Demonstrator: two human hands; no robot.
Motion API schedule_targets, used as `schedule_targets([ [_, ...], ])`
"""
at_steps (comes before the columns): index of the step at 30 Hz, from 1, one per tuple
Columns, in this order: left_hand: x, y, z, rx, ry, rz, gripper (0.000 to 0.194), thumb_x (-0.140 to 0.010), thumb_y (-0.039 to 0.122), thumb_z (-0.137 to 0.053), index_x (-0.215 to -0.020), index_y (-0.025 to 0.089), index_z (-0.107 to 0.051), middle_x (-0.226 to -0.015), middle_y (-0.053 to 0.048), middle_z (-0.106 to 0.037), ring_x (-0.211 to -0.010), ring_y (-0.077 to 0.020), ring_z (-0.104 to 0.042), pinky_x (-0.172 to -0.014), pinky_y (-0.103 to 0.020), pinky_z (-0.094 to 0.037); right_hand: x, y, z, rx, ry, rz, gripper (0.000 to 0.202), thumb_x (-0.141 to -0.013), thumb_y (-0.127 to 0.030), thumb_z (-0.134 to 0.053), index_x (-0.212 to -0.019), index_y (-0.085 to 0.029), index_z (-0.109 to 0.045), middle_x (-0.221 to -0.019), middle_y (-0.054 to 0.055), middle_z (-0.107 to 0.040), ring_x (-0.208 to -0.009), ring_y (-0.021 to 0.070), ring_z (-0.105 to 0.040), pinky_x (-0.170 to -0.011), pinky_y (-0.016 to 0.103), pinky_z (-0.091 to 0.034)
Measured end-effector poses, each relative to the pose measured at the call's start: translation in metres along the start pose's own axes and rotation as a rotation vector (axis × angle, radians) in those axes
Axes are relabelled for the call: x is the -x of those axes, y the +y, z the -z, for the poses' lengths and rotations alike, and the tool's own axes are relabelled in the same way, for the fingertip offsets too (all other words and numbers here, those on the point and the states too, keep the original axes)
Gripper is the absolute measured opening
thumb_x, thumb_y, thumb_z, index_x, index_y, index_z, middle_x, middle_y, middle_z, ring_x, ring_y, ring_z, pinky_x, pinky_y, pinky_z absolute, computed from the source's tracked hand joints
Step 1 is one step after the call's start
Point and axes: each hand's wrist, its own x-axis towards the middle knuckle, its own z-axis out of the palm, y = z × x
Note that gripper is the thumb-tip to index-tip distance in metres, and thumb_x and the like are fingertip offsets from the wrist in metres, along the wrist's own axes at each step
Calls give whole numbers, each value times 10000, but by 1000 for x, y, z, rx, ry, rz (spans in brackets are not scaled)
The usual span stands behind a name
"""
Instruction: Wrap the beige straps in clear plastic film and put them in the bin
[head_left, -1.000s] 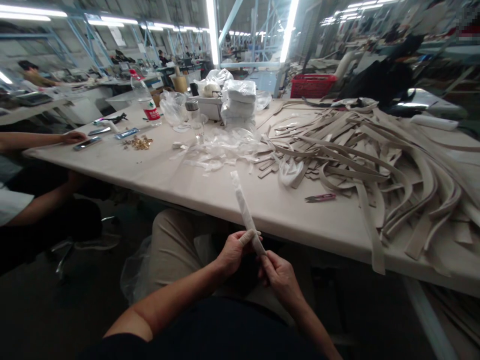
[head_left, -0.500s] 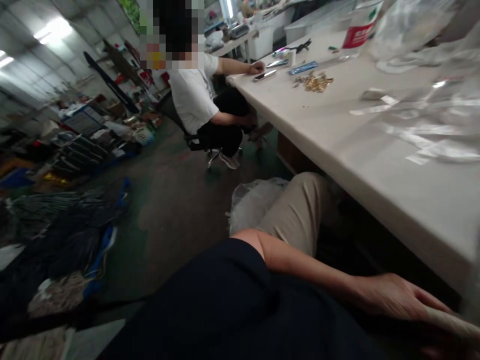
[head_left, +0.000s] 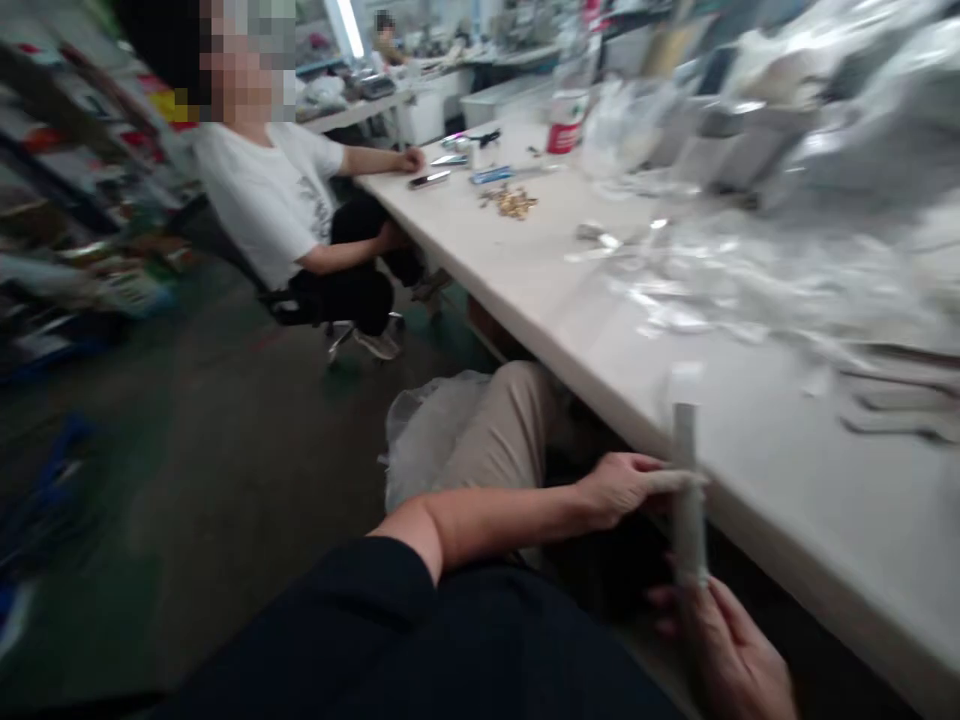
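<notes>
One thin, pale strip (head_left: 687, 440) is held up at the edge of the table (head_left: 787, 460). Its middle is pinched by the left hand (head_left: 624, 490), with thumb and fingers nearly closed. Its near end is gripped by the right hand (head_left: 739, 645), whose fingers are partly hidden. Clear plastic (head_left: 750, 275) and gold bits (head_left: 514, 203) are spread farther back.
</notes>
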Motion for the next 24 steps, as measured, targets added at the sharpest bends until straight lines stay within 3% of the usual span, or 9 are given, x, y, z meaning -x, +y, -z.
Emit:
schedule_targets([
  [2, 4, -8, 3, -49, -72, 45, 388, -584, 431, -925, -780, 128, -781, -785, -54, -724, -721, -175, -624, -793, -332, -517, 3, -18, -13, -130, 64, -10, 651, -922, -743, -527, -1219, -174, -637, -831, 70, -741, -597, 189, -649, -638, 303, -538],
  [5, 9, -22, 8, -105, -100, 60, 547, -519, 552, -955, -799, 115, -780, -755, -56, -710, -643, -134, -588, -665, -269, -488, -10, -36, -23, -237, 84, -3, 621, -917, -760, -517, -998, -164, -674, -668, 28, -659, -525, 159, -586, -553, 285, -476],
  [10, 24, -37, 11, -264, -274, 85, 541, -694, 601, -866, -863, 95, -773, -518, 0, -578, -444, -118, -496, -489, -259, -409, -19, -34, -16, -310, 103, 60, 610, -898, -771, -532, -872, -172, -646, -624, 5, -623, -494, 133, -567, -506, 259, -458],
  [12, 23, -33, 9, -275, -253, 63, 513, -711, 569, -873, -892, 98, -781, -601, -29, -650, -516, -122, -557, -542, -245, -449, -14, -26, -14, -333, 82, 65, 590, -915, -744, -527, -887, -168, -651, -624, 4, -630, -501, 130, -575, -509, 249, -459],
  [15, 12, -18, 1, -161, -125, -18, 555, -603, 568, -940, -898, 121, -797, -855, -92, -763, -725, -150, -651, -692, -243, -518, -5, -12, -15, -362, 60, 47, 566, -937, -706, -509, -915, -160, -656, -613, 3, -636, -489, 122, -574, -505, 236, -446],
  [18, 4, -10, -11, -106, -72, -38, 556, -506, 540, -988, -832, 131, -797, -865, -95, -773, -755, -158, -653, -720, -257, -529, 3, -5, -15, -369, 73, 28, 556, -927, -696, -513, -901, -158, -651, -598, 3, -634, -471, 122, -570, -489, 230, -431],
  [21, 11, -22, -19, -157, -104, -14, 537, -505, 505, -997, -843, 134, -806, -841, -80, -766, -738, -146, -637, -714, -254, -518, 6, -8, -11, -372, 119, 32, 540, -915, -689, -526, -887, -163, -645, -597, 5, -633, -474, 129, -577, -486, 232, -434],
  [24, 22, -38, -19, -283, -175, 0, 533, -564, 518, -971, -887, 123, -816, -741, -49, -729, -618, -100, -561, -611, -223, -448, 8, -9, -8, -373, 119, 61, 517, -934, -662, -519, -885, -163, -647, -612, 13, -641, -491, 133, -587, -494, 233, -439],
])
